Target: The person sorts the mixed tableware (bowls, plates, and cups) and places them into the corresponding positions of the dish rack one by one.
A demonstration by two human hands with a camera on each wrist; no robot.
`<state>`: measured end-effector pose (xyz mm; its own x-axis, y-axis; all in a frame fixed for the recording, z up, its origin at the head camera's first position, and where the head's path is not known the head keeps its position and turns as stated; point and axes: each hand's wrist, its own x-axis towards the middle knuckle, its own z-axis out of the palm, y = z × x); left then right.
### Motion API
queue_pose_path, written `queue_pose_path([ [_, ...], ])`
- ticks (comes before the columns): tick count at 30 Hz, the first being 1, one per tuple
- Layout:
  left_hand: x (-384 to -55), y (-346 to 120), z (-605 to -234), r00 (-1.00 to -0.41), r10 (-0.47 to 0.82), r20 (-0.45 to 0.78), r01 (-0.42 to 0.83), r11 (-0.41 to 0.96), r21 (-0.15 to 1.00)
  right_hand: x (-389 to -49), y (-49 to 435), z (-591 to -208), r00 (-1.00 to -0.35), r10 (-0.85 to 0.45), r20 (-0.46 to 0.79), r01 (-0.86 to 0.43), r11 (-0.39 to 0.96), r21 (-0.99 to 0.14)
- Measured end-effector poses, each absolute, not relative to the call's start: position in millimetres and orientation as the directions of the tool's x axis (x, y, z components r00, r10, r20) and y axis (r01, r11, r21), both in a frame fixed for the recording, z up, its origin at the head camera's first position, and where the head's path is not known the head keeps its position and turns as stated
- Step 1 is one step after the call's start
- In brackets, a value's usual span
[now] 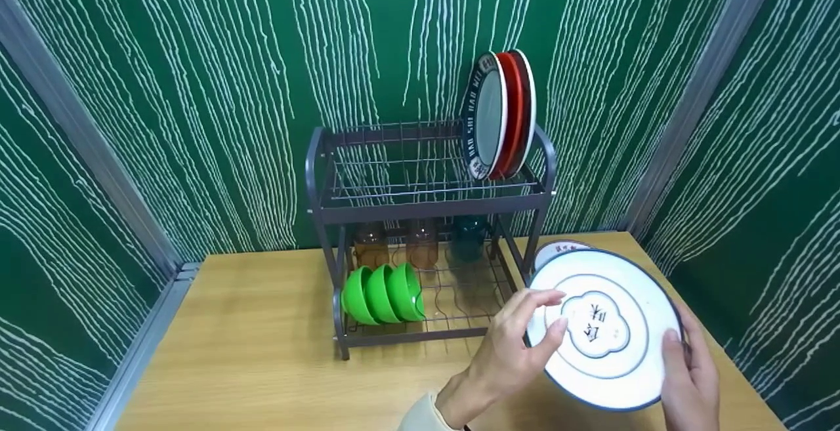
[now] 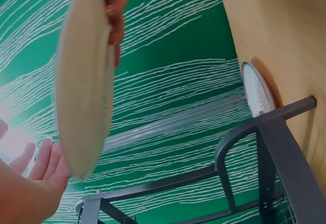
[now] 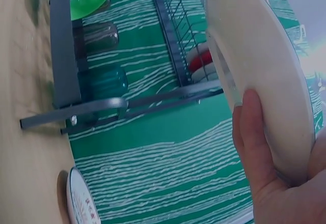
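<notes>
A white plate [image 1: 633, 372] with a blue rim and dark characters at its centre is held up, face towards me, over the right side of the table. My right hand [image 1: 695, 372] grips its right edge, thumb on the face; in the right wrist view, fingers of the right hand [image 3: 280, 188] lie along the underside. Near the opposite edge is my left hand [image 1: 508, 336], thumb and forefinger spread apart in front of the plate. In the left wrist view the left hand [image 2: 35, 188] has its fingertips at the plate's lower edge; contact is unclear.
A dark two-tier dish rack [image 1: 433, 209] stands mid-table. Upright on its top right are white-rimmed plates [image 1: 489, 119] and a red plate [image 1: 515, 116]. Below sit three green bowls [image 1: 357, 296] and coloured glasses [image 1: 422, 244]. Another white dish [image 3: 81, 198] lies right of the rack.
</notes>
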<state>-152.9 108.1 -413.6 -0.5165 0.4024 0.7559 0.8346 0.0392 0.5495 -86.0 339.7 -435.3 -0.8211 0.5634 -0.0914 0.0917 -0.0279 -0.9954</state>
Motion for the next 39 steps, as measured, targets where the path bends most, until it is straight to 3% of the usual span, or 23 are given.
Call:
queue_pose_path([
  [6,-153.3,107.8,-420.5,-0.374,0.501,0.780,0.927,0.185,0.326,-85.4,330.7,-431.0,-0.830,0.549,-0.100,0.115,-0.007,-0.993],
  [11,-150.5,106.1,-425.3,-0.280,0.677,0.681,0.947,0.312,0.080,-84.1,328.0,-427.0,-0.838,0.535,-0.102,0.113,-0.013,-0.994],
  [18,-144.6,99.1,-427.0,-0.252,0.841,0.478,0.899,0.386,-0.205,-81.1,324.8,-423.5,-0.866,0.499,-0.047,0.097,0.075,-0.992],
  [23,-145.8,96.4,-428.7,-0.198,0.835,0.514,0.870,0.391,-0.301,-81.9,324.8,-419.6,-0.883,0.466,-0.053,0.090,0.057,-0.994],
  [27,-148.6,93.7,-427.8,-0.081,0.836,0.543,0.837,0.353,-0.418,-83.1,327.8,-414.0,-0.899,0.437,-0.043,0.055,0.014,-0.998],
  [30,-151.4,91.8,-427.2,-0.032,0.833,0.552,0.816,0.341,-0.467,-84.1,329.5,-408.5,-0.910,0.414,-0.027,0.036,0.014,-0.999],
  [36,-155.7,90.1,-425.8,0.037,0.757,0.653,0.816,0.355,-0.457,-84.0,327.3,-397.5,-0.928,0.370,0.035,-0.030,0.018,-0.999],
  [39,-156.2,89.0,-425.2,0.041,0.723,0.690,0.831,0.359,-0.425,-83.4,323.6,-391.8,-0.934,0.342,0.108,-0.096,0.054,-0.994],
])
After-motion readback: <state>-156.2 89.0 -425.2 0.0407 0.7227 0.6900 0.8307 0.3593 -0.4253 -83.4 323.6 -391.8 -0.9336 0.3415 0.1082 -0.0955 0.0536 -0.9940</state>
